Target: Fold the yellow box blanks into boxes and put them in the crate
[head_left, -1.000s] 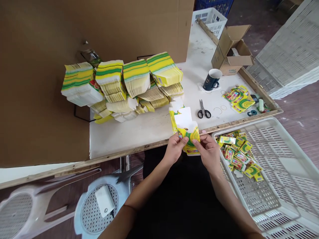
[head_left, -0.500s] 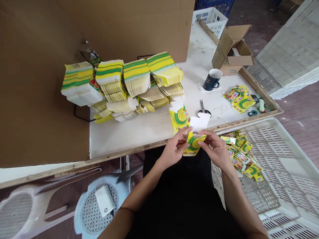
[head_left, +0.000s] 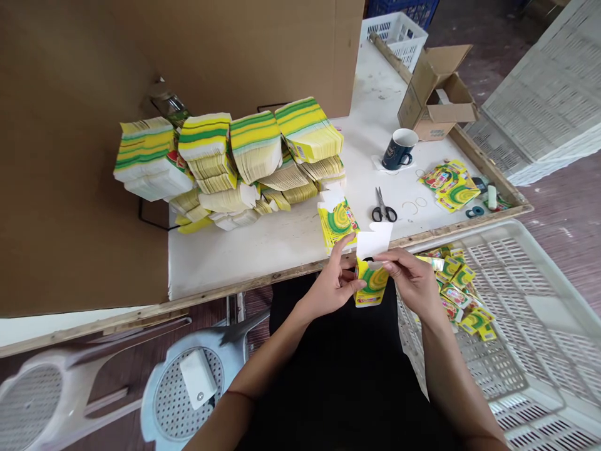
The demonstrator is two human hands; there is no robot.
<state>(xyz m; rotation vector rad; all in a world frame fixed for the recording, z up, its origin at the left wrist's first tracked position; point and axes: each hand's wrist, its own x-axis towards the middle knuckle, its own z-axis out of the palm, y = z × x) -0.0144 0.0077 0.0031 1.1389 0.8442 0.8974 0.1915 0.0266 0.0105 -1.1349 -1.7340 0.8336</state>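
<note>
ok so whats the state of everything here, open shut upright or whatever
Held carton: top open, white flap raised
Scissors: lying flat
Mug: upright, contents unclear
Cardboard box: upright, flaps open
Small yellow boxes: heaped loosely
Carton stacks: piled in rows

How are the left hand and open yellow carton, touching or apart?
Touching: the head view shows the left hand with its thumb on the open yellow carton.

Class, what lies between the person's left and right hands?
A yellow carton, white flap up, lies between left hand and right hand, touching both, in the head view.
</note>
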